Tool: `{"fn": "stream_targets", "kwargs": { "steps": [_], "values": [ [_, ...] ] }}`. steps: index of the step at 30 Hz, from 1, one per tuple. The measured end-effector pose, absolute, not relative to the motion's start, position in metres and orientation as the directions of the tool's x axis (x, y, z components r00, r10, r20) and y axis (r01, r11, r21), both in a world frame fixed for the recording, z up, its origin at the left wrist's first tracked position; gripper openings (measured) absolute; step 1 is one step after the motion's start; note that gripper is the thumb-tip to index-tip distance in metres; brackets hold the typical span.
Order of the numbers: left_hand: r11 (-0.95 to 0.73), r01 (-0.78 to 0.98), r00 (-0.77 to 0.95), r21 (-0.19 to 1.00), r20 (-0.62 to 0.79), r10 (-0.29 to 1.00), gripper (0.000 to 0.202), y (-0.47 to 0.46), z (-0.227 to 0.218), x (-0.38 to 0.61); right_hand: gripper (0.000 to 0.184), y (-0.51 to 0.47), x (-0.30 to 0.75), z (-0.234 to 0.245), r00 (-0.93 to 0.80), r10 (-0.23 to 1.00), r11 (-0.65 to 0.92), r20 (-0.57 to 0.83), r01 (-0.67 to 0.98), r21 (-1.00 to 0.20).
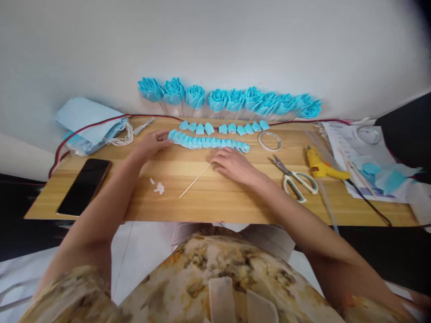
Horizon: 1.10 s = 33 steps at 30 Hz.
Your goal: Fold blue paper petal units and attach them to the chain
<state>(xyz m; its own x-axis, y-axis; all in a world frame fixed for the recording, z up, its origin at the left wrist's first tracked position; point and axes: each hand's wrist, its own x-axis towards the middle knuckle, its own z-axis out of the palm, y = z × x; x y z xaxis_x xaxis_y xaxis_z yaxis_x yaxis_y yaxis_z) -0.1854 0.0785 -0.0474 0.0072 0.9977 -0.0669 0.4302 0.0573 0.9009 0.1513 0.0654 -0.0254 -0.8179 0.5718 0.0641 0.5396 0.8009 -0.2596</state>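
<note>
The left hand (pixel 153 142) is laid on the worktop (pixel 215 204) with its fingertips at the left end of the strip of folded blue petals (pixel 208 142). Whether that end is pinched or only touched cannot be told. The right hand (pixel 232 163) is spread flat and open, palm down, just below the strip's right part, its fingertips at the upper end of the thin stick (pixel 194 181).

The strip is best kept flat and straight between the hands, and its end pressed only lightly so that the folds are not crushed. The stick should be steadied against rolling. The scissors (pixel 296 179) and glue gun (pixel 319 167), right of the right hand, are best left clear.
</note>
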Motion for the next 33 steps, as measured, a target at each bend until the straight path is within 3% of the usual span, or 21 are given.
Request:
{"fn": "stream_targets", "kwargs": {
  "steps": [4, 10, 15, 20, 27, 33],
  "values": [
    [0.106, 0.467, 0.007, 0.878, -0.123, 0.992, 0.076, 0.080, -0.041, -0.193, 0.010, 0.043, 0.155, -0.032, -0.795, 0.600, 0.796, 0.085, 0.583, -0.164],
    [0.128, 0.797, -0.128, 0.591, -0.042, 0.991, 0.071, 0.070, -0.032, -0.190, 0.009, 0.021, 0.187, -0.027, -0.745, 0.665, 0.744, 0.059, 0.654, -0.136],
    [0.139, 0.871, -0.153, 0.471, -0.010, 0.988, 0.067, 0.059, -0.024, -0.176, 0.020, 0.051, 0.255, -0.007, -0.370, 0.920, 0.390, 0.131, 0.900, -0.196],
    [0.167, 0.843, -0.168, 0.511, -0.044, 0.985, 0.067, 0.057, -0.021, -0.173, 0.023, 0.094, 0.289, -0.007, -0.142, 0.975, 0.171, 0.169, 0.970, -0.172],
    [0.184, 0.830, -0.171, 0.526, -0.073, 0.983, 0.068, 0.059, -0.025, -0.177, 0.027, 0.123, 0.281, -0.018, -0.162, 0.972, 0.186, 0.168, 0.973, -0.139],
    [0.164, 0.797, -0.135, 0.582, -0.093, 0.986, 0.076, 0.060, -0.028, -0.181, 0.039, 0.119, 0.241, -0.022, -0.500, 0.828, 0.553, 0.255, 0.805, -0.217]
  ]
}}
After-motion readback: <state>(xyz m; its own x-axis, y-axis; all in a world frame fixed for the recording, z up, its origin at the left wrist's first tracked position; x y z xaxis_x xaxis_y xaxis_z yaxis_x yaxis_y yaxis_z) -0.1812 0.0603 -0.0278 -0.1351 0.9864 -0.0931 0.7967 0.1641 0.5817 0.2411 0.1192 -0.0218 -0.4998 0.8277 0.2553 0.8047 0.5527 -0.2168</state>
